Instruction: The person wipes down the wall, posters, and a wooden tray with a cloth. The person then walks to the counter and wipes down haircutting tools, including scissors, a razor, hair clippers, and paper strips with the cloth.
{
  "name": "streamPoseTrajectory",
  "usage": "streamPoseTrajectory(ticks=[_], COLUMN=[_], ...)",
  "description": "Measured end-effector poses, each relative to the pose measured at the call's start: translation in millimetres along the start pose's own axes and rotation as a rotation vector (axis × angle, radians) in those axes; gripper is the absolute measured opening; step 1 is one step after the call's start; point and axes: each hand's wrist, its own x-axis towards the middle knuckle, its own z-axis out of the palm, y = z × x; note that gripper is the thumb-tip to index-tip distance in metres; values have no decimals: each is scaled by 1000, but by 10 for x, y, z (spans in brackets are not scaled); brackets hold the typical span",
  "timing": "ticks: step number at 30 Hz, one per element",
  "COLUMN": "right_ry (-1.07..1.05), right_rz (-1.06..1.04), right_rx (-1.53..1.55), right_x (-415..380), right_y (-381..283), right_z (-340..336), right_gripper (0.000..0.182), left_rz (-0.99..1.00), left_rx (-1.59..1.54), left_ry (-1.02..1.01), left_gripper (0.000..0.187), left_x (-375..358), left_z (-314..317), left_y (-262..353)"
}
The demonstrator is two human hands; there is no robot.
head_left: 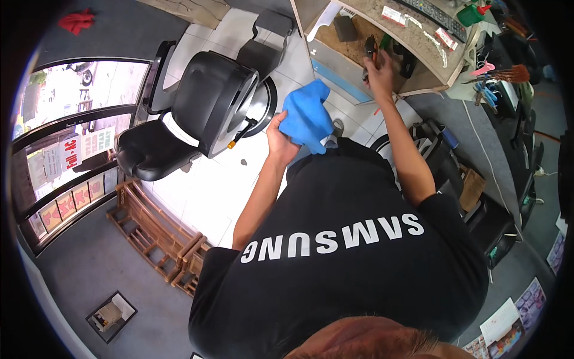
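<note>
"Where's the blue cloth (307,116)?"
"Bunched up in the left hand (281,139), its fingers pinching one side."
"And the right hand (380,76)?"
"In the open drawer (332,55), fingers pinched on a dark tool (371,45). Its long side points away from the person."
"What's around it?"
"A dark block (345,29) to the left. The surface (420,50) sits close on the right."

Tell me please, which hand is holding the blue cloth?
The left hand holds the blue cloth; the right hand is at the open drawer instead.
</note>
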Motion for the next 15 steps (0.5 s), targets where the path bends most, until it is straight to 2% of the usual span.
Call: streamPoseTrajectory(ticks=[2,4,7,10,11,15], right_ry=[-315,-270,-289,-543,-513,-329], right_rz=[290,510,515,396,459,-55], right_rx=[570,877,947,706,479,-48], right_x=[-565,-1071,-1523,-1537,-1517,-1500], right_y=[-439,-719,-1015,-833,-808,-607], right_z=[-284,-313,-329,-428,-407,-152], right_gripper=[48,44,50,54,66,66], left_rz=[21,22,21,2,-2,2], left_rx=[7,0,9,80,115,199], left_ry=[20,30,-52,-128,-126,-125], left_gripper=[58,59,58,56,56,55], left_x=[7,38,89,206,252,286], left_z=[107,142,300,380,411,550], left_y=[40,55,56,20,7,-54])
